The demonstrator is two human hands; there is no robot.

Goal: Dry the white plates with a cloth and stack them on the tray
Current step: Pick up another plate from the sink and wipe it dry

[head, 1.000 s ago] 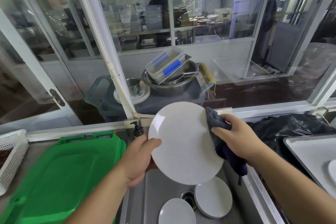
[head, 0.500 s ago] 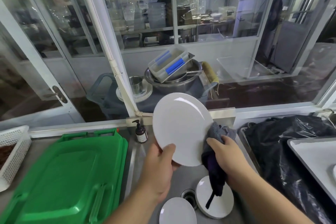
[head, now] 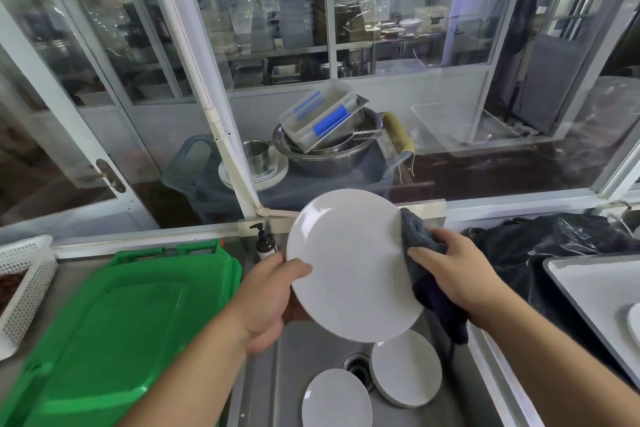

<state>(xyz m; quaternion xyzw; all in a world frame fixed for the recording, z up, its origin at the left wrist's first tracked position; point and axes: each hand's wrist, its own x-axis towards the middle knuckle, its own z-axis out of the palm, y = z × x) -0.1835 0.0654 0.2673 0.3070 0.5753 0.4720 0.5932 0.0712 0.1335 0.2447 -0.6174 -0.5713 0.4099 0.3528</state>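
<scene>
Glass panels [head: 398, 28] behind the counter show shelves of pots and containers, dimmed by reflections; their contents are hard to identify. Below, a metal sink [head: 273, 388] holds two more white plates: the lower one [head: 336, 399] is cut off by the bottom edge, and the other [head: 406, 369] lies partly over the drain [head: 356, 366], its upper edge hidden behind the held plate.

The held plate [head: 349, 263] is raised above the sink, tilted with its face toward the camera. The left hand [head: 268, 295] grips its lower-left rim: the thumb lies flat across the face, and the fingers curl behind the plate, mostly out of sight. The right hand [head: 450, 270] presses a dark cloth [head: 420, 253] against the plate's right rim; the fingers curl over the cloth, the thumb is hidden, and the cloth's tail hangs down below the wrist.

At far right a grey tray [head: 588, 284] is cut off by the frame, with only a sliver of a white plate [head: 634, 322] visible on it. A black bag [head: 540, 246] lies behind the tray. A green lid [head: 114, 322] and a white basket [head: 27, 284] lie at left, with a pump bottle [head: 265, 243] partly hidden behind the held plate.
</scene>
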